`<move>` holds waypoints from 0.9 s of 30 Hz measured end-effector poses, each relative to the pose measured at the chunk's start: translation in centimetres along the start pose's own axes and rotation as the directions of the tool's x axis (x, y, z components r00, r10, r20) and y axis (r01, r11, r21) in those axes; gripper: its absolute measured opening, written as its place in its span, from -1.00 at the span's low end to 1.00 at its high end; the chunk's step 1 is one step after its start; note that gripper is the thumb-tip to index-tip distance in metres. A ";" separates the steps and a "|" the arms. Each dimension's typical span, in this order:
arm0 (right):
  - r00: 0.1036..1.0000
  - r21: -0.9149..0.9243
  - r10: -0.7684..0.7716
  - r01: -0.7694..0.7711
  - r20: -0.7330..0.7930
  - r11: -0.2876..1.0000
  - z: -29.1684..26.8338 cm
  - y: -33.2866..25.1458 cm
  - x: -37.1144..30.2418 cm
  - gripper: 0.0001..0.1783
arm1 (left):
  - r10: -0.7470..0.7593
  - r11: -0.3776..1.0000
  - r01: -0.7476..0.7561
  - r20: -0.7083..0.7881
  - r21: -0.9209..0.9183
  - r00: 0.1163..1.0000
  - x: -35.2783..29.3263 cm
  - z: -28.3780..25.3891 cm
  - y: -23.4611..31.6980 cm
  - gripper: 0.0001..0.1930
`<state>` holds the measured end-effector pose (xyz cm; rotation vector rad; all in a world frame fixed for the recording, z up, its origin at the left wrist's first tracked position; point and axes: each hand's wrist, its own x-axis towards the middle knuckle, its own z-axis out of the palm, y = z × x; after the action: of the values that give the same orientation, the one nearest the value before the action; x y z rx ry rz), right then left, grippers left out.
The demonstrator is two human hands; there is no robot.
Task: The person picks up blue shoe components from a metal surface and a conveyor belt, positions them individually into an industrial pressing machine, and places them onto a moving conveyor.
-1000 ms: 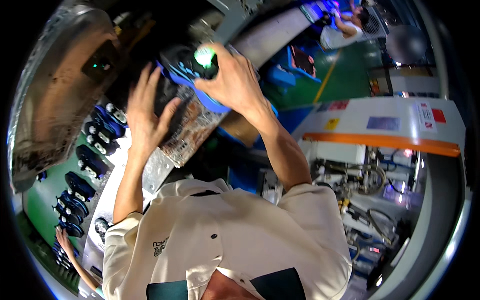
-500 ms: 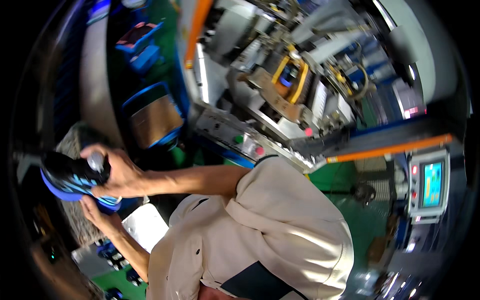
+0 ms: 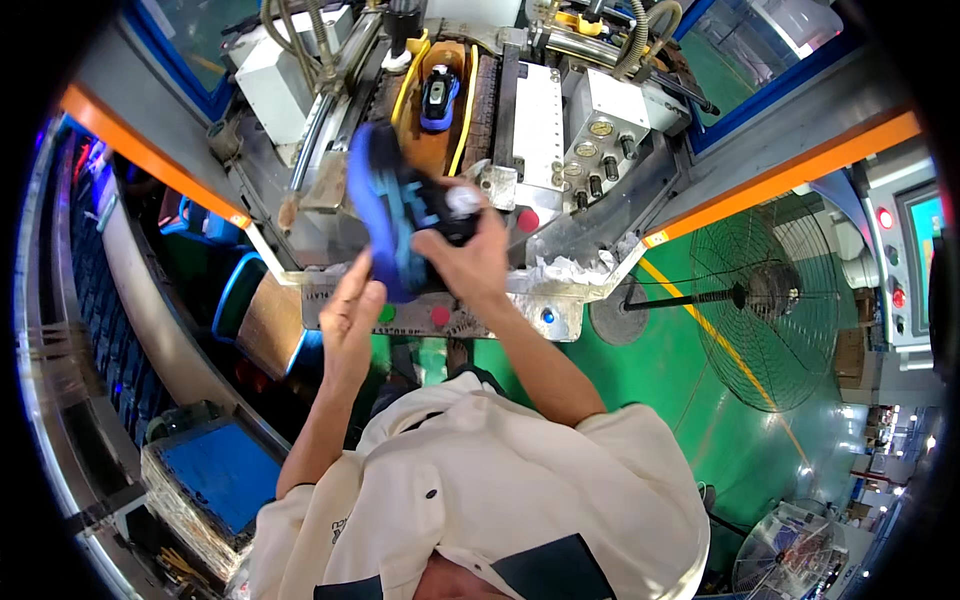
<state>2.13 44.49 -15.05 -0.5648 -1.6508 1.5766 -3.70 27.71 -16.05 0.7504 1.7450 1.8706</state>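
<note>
A black and blue sneaker [image 3: 392, 215] with a thick blue sole is tilted in front of me, above the near part of a machine. My right hand [image 3: 472, 250] is closed round the shoe's collar end, the thumb pressed on its upper. Something pale and shiny, perhaps the top of a shoe last, shows at the opening beside the fingers. My left hand [image 3: 350, 312] grips the lower end along the blue sole, most of its hold hidden behind the shoe. Beyond, a small black and blue piece [image 3: 438, 97] sits in the machine's tan cradle [image 3: 465, 58] between yellow strips.
Orange-edged frame bars [image 3: 150, 155] flank the machine. Gauges and knobs sit on a white block [image 3: 605, 125] at right. Coloured buttons line its front panel [image 3: 490, 318]. A caged fan [image 3: 770, 295] stands right, a blue-topped stand [image 3: 215, 470] lower left, a brown-seated chair [image 3: 268, 312] left.
I have turned from the stand at the left to face the machine. The sneaker, still in both hands, has come round in front of it.
</note>
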 end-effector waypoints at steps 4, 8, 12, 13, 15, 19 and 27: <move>0.953 -0.001 0.106 -0.111 -0.283 0.994 -8.5 -0.5 3.8 -0.33 | -0.026 0.999 0.020 0.171 0.039 0.985 7.3 4.2 0.5 -0.60; 0.889 -0.011 -0.062 0.064 -0.454 0.998 -13.7 -0.3 4.1 -0.33 | -0.166 0.986 0.166 0.065 -0.006 0.984 21.1 7.1 -5.0 -0.47; 0.861 -0.103 -0.062 0.011 -0.505 0.995 -14.9 0.3 3.7 -0.28 | -0.093 0.904 0.154 -0.169 0.398 0.981 36.6 7.9 -16.2 -0.38; 0.849 -0.191 -0.107 0.008 -0.517 0.982 -15.3 1.0 3.6 -0.25 | -0.023 0.830 0.152 -0.240 0.537 0.971 39.3 8.4 -18.0 -0.34; 0.811 -0.194 -0.099 -0.019 -0.577 0.981 -15.0 1.0 3.8 -0.24 | -0.185 0.726 0.246 -0.163 0.642 0.969 41.1 11.4 -17.9 -0.17; 0.798 -0.305 -0.081 -0.132 -0.598 0.943 -13.5 1.3 6.8 -0.29 | -0.255 0.653 0.322 -0.202 0.685 0.946 42.0 12.5 -16.6 -0.31; 0.913 -0.740 0.152 -0.397 -0.378 0.543 -7.9 4.8 28.2 -0.36 | -0.527 0.741 0.567 0.211 -0.360 0.823 27.4 0.4 -5.6 -0.67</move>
<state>-9.71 71.63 -13.92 -1.5251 -2.0815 0.7603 -23.85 46.77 -19.62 0.1251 1.2528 1.6534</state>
